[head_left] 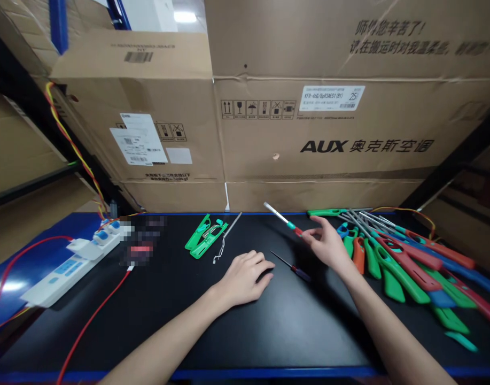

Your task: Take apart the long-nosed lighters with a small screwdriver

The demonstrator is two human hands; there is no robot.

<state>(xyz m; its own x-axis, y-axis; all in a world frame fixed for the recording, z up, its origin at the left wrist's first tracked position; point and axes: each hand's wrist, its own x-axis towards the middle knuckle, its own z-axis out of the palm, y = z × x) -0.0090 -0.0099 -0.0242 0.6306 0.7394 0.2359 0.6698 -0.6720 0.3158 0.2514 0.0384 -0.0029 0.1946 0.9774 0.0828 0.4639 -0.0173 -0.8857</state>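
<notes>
My left hand rests palm down on the black mat, fingers loosely spread, holding nothing. Just right of it lies a small screwdriver with a dark handle. My right hand pinches the handle end of a long gas lighter, raised off the mat, its metal tube pointing up and to the left. A green lighter taken apart lies further left, with its bare metal tube and wire beside it.
A pile of several green, red and blue lighters covers the right side of the mat. A white power strip with a red cable lies at the left. Large cardboard boxes wall off the back.
</notes>
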